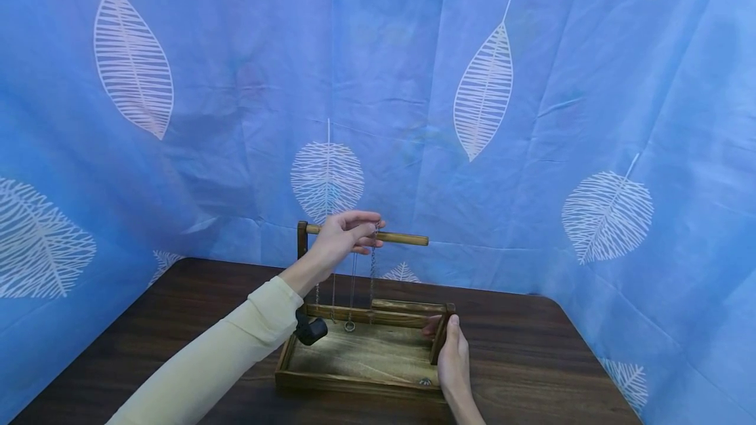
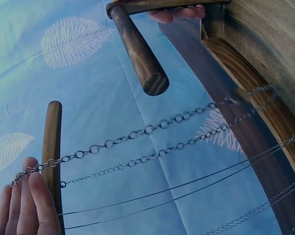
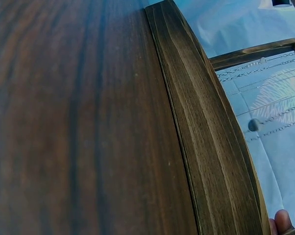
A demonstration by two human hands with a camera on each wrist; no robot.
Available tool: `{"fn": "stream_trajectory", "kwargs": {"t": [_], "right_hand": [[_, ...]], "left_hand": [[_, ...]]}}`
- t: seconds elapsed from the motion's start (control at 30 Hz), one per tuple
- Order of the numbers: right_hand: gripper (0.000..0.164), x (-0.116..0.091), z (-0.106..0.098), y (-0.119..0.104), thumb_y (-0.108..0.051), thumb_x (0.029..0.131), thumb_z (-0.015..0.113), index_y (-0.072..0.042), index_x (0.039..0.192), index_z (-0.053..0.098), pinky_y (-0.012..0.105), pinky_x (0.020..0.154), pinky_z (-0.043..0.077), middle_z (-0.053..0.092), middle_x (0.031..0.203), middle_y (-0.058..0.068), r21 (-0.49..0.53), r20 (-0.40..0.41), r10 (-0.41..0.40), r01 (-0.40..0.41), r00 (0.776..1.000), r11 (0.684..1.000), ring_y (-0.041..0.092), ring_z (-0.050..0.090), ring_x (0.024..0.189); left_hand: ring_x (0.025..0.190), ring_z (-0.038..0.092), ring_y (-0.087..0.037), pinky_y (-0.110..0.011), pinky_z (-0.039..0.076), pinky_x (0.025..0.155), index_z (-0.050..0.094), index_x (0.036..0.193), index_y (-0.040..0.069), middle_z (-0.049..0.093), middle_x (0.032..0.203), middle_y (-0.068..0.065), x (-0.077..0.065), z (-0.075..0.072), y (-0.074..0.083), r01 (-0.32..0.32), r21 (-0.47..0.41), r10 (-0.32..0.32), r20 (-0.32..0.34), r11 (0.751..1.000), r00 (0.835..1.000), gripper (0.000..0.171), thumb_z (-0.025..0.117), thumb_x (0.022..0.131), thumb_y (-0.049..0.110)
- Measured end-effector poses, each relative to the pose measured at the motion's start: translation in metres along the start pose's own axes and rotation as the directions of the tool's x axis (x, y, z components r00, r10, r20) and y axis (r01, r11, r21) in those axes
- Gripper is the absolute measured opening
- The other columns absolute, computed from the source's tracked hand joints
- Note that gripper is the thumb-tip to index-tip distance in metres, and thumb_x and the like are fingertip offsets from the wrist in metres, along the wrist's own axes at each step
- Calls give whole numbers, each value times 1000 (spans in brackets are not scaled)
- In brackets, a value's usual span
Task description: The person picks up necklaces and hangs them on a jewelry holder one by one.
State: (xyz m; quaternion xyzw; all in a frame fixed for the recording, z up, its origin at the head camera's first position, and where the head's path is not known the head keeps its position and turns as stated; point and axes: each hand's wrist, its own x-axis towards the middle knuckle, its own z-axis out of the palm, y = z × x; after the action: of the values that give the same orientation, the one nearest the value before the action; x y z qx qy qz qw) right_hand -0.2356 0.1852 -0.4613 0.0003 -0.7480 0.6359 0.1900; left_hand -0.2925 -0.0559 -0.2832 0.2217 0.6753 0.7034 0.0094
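My left hand [image 1: 348, 233] is up at the upper wooden bar [image 1: 407, 239] of a jewelry stand, pinching a silver chain necklace [image 1: 373, 271] between thumb and fingers. In the left wrist view the chain [image 2: 133, 134] runs from the fingertips down toward the tray, beside the bar. Thinner necklaces [image 1: 353, 281] hang from the same bar to its left, one with a ring-shaped pendant [image 1: 350, 326]. My right hand [image 1: 455, 359] grips the short right upright [image 1: 440, 340], its fingertips showing on the inner side.
A shorter lower bar [image 1: 407, 306] extends leftward from the right upright. The stand's base is a shallow wooden tray [image 1: 360, 384], with a small metallic item [image 1: 425, 382] near its front right corner. Blue leaf-printed cloth [image 1: 390, 84] hangs behind the dark table [image 1: 531, 346].
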Motion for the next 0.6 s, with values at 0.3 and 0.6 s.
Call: {"fn": "stream_trajectory", "kwargs": {"t": [0.3, 0.6], "right_hand": [[67, 0, 0, 1, -43, 112, 15, 6, 120, 59, 42, 85, 50, 64, 102, 19, -3, -1, -3, 3, 1000, 1000, 31, 62, 96], [66, 2, 0, 3, -42, 112, 15, 6, 119, 60, 40, 85, 50, 64, 101, 19, 6, -11, -4, 4, 1000, 1000, 29, 62, 95]], "left_hand": [[108, 69, -28, -43, 58, 87, 67, 130, 10, 70, 123, -9, -1, 0, -7, 38, 46, -37, -23, 998, 999, 29, 61, 103, 17], [112, 67, -24, -46, 56, 90, 68, 129, 7, 70, 122, -9, -5, 0, -13, 63, 52, -62, -17, 997, 998, 28, 60, 103, 16]]}}
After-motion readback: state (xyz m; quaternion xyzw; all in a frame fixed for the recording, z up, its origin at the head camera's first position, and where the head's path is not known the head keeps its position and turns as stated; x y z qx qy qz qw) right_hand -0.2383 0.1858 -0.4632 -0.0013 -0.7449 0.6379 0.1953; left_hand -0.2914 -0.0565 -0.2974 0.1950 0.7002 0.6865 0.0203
